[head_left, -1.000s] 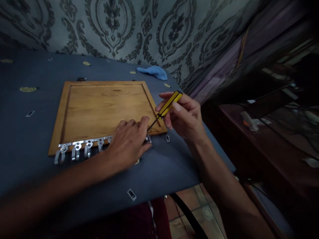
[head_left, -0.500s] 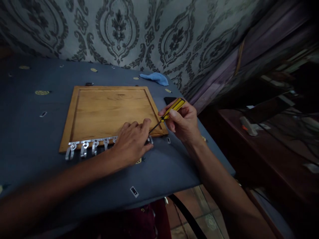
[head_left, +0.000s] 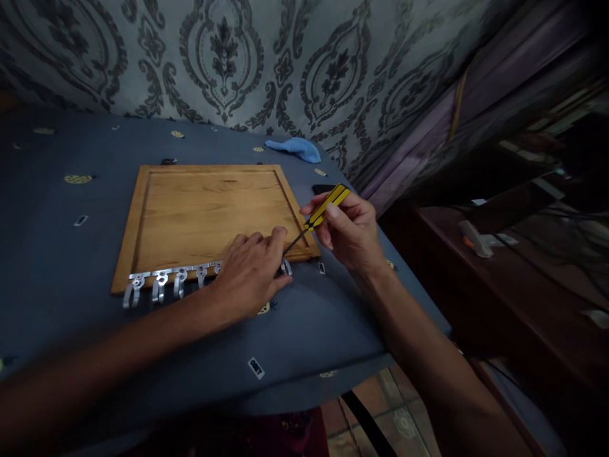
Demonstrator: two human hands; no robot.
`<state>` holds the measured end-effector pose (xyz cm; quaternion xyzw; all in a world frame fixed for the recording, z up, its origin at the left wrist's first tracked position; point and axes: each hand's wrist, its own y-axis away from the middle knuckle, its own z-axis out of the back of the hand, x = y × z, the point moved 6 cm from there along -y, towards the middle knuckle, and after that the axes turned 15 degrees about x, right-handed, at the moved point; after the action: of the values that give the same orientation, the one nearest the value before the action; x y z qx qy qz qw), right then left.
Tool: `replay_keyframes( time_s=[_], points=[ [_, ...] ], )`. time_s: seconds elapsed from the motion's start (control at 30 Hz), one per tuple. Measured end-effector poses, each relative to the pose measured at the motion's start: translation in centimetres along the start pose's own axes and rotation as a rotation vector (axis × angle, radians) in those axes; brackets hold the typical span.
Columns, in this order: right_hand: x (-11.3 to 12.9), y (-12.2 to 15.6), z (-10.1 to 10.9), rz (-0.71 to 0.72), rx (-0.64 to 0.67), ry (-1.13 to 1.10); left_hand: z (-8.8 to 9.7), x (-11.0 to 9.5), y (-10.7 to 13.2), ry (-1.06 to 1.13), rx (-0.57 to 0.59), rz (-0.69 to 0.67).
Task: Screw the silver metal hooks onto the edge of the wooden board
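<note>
A square wooden board (head_left: 204, 212) lies flat on a blue-covered table (head_left: 57, 266). A metal hook rail (head_left: 162, 282) runs along the board's near edge. My left hand (head_left: 250, 273) lies palm down over the rail's right part, fingers curled and pressing it to the board. My right hand (head_left: 349, 231) pinches a yellow and black screwdriver (head_left: 323, 208). Its thin shaft slants down left, and the tip meets the rail's right end beside my left fingertips.
A blue cloth (head_left: 295, 148) lies at the table's far right corner by the patterned wall. A dark flat object (head_left: 323, 188) rests just behind my right hand. Right of the table stands a dark wooden unit (head_left: 480, 254) with clutter. Tiled floor shows below the table's edge.
Both hands stay at the rail's right end. My right hand and the screwdriver handle have shifted slightly while the tip stays put. The camera has drifted a little.
</note>
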<state>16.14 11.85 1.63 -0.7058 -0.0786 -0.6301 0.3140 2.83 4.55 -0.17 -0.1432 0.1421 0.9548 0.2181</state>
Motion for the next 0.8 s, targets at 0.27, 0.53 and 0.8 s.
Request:
replay_keyframes(
  time_s=[0.27,0.53,0.8],
  points=[
    [0.22,0.11,-0.07,0.020,0.029,-0.006,-0.22,0.10,-0.04,-0.027,0.012,0.003],
    [0.72,0.30,-0.49,-0.013,0.121,0.038,-0.32,0.17,0.17,-0.037,-0.074,-0.020],
    [0.56,0.10,-0.24,0.038,0.057,0.059,-0.17,0.14,-0.01,-0.018,-0.007,0.004]
  ],
)
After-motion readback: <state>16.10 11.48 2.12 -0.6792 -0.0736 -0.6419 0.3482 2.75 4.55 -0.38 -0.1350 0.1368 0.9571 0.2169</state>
